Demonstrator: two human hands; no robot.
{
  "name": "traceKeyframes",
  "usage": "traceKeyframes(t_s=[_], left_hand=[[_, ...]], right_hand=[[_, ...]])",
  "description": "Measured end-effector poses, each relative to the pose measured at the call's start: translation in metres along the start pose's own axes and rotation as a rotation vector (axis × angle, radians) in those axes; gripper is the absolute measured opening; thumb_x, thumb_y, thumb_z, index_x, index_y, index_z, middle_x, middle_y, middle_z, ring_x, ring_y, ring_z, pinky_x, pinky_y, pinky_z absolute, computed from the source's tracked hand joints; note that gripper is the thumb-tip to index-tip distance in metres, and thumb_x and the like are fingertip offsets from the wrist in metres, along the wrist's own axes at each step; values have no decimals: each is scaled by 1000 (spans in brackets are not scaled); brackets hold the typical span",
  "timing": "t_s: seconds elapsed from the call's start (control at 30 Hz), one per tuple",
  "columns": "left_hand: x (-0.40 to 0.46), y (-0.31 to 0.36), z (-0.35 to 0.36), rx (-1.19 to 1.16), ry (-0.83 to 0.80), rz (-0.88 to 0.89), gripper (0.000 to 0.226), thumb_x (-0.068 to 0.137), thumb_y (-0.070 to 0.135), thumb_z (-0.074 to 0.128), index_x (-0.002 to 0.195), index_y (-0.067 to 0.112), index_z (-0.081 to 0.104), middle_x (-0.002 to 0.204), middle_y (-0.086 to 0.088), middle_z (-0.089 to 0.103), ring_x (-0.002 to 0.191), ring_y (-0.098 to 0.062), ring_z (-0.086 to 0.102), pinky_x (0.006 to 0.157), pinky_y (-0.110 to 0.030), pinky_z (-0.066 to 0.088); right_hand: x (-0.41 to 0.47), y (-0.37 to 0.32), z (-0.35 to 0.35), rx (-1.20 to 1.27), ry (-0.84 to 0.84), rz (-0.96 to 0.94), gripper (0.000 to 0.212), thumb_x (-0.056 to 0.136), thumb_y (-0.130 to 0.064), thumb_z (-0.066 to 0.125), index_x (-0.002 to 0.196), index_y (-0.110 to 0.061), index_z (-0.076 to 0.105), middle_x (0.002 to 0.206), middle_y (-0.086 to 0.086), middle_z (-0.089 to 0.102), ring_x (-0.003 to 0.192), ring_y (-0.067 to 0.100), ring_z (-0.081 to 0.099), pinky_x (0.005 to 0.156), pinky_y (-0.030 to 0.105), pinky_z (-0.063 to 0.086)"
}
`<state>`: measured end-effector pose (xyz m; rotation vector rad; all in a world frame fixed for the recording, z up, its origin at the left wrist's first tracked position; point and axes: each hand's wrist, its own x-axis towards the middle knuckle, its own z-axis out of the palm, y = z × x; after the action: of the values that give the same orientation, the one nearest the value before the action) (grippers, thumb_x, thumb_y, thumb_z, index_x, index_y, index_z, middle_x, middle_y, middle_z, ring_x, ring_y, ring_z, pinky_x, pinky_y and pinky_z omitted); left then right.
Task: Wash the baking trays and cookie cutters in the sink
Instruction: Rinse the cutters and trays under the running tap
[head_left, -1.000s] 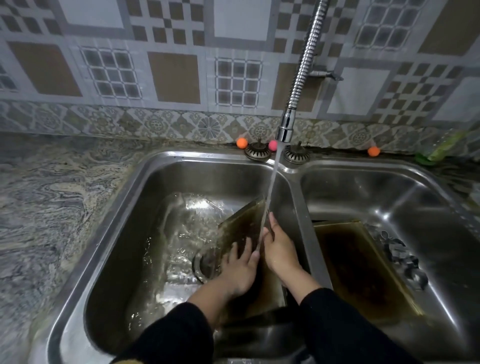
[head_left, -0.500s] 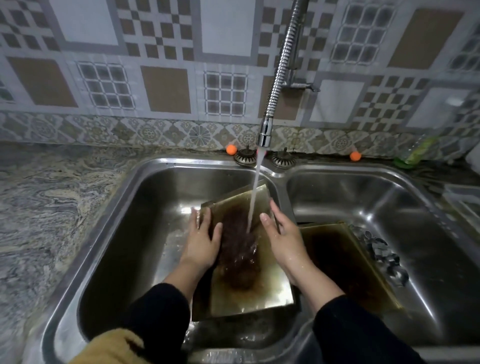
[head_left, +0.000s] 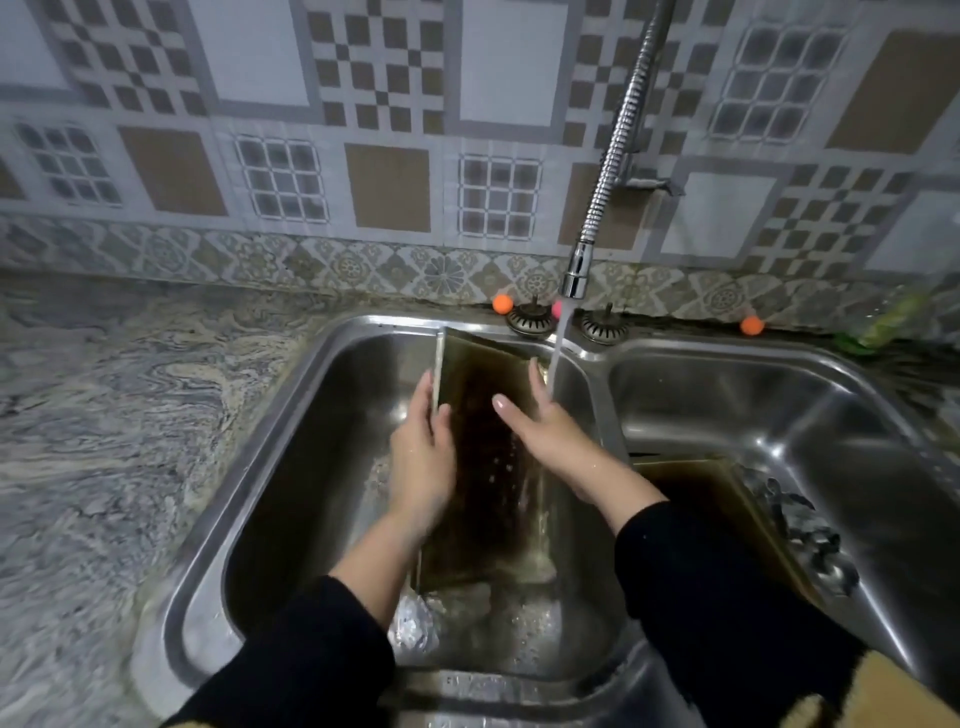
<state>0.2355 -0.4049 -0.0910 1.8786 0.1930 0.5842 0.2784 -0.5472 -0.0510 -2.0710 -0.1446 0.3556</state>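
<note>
Baking tray (head_left: 483, 467) held upright under the running tap (head_left: 576, 270)
Left hand (head_left: 421, 462) pinches its left edge, right hand (head_left: 545, 441) its right edge; second tray (head_left: 691, 499) and cookie cutters (head_left: 810, 535) lie right of the hands.

Two baking trays (head_left: 483, 415) (head_left: 696, 499), two sink basins (head_left: 332, 415) (head_left: 753, 395), two strainers (head_left: 531, 317) (head_left: 602, 326), two orange balls (head_left: 502, 304) (head_left: 751, 325), one pink ball (head_left: 557, 308), one faucet (head_left: 613, 150); cookie cutters (head_left: 800, 530) uncountable tbh.

The baking tray (head_left: 478, 441) beside the left hand (head_left: 422, 467) is stained dark brown. Left of that hand, the worktop (head_left: 130, 415) is marbled in grey swirls.
</note>
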Motion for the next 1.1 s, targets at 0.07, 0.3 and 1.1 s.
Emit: traceKeyframes(t_s=[0.07,0.3,1.1], left_hand=[[-11,18,13,49,-51,106,44,98,6,47,141,15,44,135,7,53,120,4,47,92,5,27],[-53,39,59,87,-312,262,51,103,24,35,151,30,20,157,16,18,145,0,16,119,-25,18],[-29,55,56,178,-482,126,65,88,71,12,147,44,12,156,19,7,147,-5,-2,120,-44,0]], right_hand=[[2,-17,1,188,40,-42,76,91,-55,48,148,-45,0,156,-5,24,141,19,28,106,35,29],[-1,-22,-25,809,219,-12,42,95,-40,52,135,-32,45,121,-7,61,98,3,58,80,25,48],[-27,-31,-124,1208,352,-158,53,89,-54,53,138,-34,45,130,7,59,117,29,57,100,50,44]])
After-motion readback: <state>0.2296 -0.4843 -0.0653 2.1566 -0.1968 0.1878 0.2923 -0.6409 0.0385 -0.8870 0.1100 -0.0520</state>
